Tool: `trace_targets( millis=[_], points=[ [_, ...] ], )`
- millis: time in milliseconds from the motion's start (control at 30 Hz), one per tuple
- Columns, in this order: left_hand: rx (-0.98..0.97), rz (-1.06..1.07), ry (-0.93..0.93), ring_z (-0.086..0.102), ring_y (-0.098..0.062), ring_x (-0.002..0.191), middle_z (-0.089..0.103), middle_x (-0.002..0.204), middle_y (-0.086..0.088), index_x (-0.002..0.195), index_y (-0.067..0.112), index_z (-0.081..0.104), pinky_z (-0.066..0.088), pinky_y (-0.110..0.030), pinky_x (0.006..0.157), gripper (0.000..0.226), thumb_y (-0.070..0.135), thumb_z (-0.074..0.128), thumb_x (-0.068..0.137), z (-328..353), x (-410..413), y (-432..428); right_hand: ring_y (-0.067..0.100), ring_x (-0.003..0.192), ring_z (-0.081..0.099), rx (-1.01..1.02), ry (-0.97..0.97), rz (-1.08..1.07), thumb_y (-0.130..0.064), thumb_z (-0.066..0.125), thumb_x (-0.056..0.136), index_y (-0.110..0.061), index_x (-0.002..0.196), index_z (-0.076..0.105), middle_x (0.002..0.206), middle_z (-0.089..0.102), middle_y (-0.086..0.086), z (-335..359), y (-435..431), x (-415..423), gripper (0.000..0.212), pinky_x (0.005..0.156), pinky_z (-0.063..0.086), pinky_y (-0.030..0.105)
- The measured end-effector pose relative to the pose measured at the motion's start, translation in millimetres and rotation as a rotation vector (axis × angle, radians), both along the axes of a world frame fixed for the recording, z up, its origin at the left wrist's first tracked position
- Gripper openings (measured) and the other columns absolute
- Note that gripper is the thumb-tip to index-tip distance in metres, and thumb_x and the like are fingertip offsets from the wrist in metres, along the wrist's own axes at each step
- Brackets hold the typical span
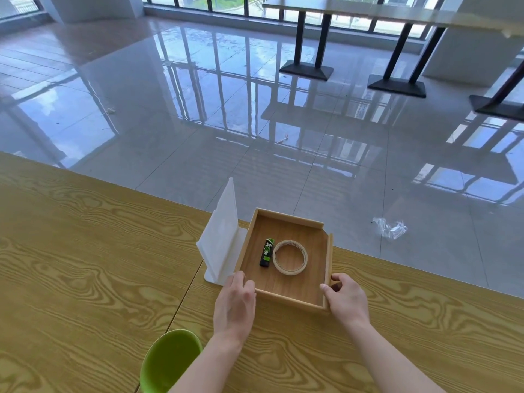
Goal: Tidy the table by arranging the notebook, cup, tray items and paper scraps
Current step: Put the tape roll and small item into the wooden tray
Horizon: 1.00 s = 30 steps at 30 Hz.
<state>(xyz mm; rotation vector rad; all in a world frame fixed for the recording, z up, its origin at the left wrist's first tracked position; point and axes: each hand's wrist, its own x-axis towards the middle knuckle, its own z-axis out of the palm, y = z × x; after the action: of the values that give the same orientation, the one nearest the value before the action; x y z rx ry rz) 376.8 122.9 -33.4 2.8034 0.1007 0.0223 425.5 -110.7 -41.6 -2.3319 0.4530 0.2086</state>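
A shallow wooden tray (327, 260) sits near the far edge of the wooden table (85, 265). Inside it lie a black and green lighter (267, 252) and a ring of clear tape (290, 257), side by side. My left hand (235, 304) grips the tray's near left corner. My right hand (347, 300) grips the near right corner, thumb on the rim. A green cup (167, 361) stands at the table's near edge, left of my left forearm. No notebook or paper scraps show in this view.
A white upright stand (221, 239) touches the tray's left side. The table's far edge runs diagonally just behind the tray. On the glossy floor beyond lies a crumpled clear plastic wrapper (390, 228). Black-legged tables (397, 12) stand far off.
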Motion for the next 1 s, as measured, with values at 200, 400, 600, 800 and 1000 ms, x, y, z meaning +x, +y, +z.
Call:
trace_targets(
  millis=[200,400,600,800,1000],
  points=[
    [-0.011,-0.006,-0.012,0.057,-0.011,0.094,0.057,0.105,0.0,0.095,0.014,0.068,0.055,-0.021,0.077,0.011,0.021,0.06,0.094,-3,-1,0,0.016,0.085,0.061,0.025,-0.002,-0.002,-0.034,0.068,0.089,-0.016,0.124,0.062,0.089,0.066,-0.005,-4,-3,-2,0.04,0.072,0.047,0.03],
    [-0.008,-0.049,-0.039,0.056,-0.012,0.108,0.059,0.108,0.001,0.1,0.015,0.069,0.053,-0.02,0.087,0.012,0.023,0.062,0.093,-5,0,3,0.018,0.086,0.062,0.032,-0.007,-0.007,-0.035,0.069,0.089,-0.016,0.123,0.063,0.091,0.066,-0.004,-6,-4,-3,0.04,0.074,0.051,0.032],
    [0.01,-0.069,-0.058,0.053,-0.016,0.119,0.063,0.108,-0.003,0.1,0.015,0.068,0.048,-0.021,0.098,0.013,0.021,0.063,0.09,-7,-5,3,0.017,0.086,0.061,0.038,0.001,0.001,-0.035,0.068,0.089,-0.016,0.123,0.063,0.089,0.065,-0.006,-6,-3,-3,0.039,0.072,0.048,0.03],
    [0.025,-0.092,-0.045,0.054,-0.014,0.099,0.062,0.093,0.001,0.093,0.016,0.069,0.049,-0.022,0.092,0.011,0.024,0.063,0.089,-3,-10,6,0.014,0.082,0.059,0.017,0.006,0.007,-0.032,0.069,0.088,-0.016,0.122,0.064,0.081,0.06,-0.013,-5,-3,-9,0.038,0.071,0.044,0.028],
    [0.029,-0.082,-0.029,0.056,-0.014,0.098,0.063,0.093,-0.001,0.091,0.015,0.071,0.052,-0.02,0.087,0.009,0.02,0.068,0.084,0,-22,6,0.015,0.083,0.059,0.011,-0.001,0.002,-0.032,0.069,0.088,-0.016,0.123,0.064,0.081,0.06,-0.012,-6,-2,-21,0.038,0.072,0.043,0.028]
  ],
)
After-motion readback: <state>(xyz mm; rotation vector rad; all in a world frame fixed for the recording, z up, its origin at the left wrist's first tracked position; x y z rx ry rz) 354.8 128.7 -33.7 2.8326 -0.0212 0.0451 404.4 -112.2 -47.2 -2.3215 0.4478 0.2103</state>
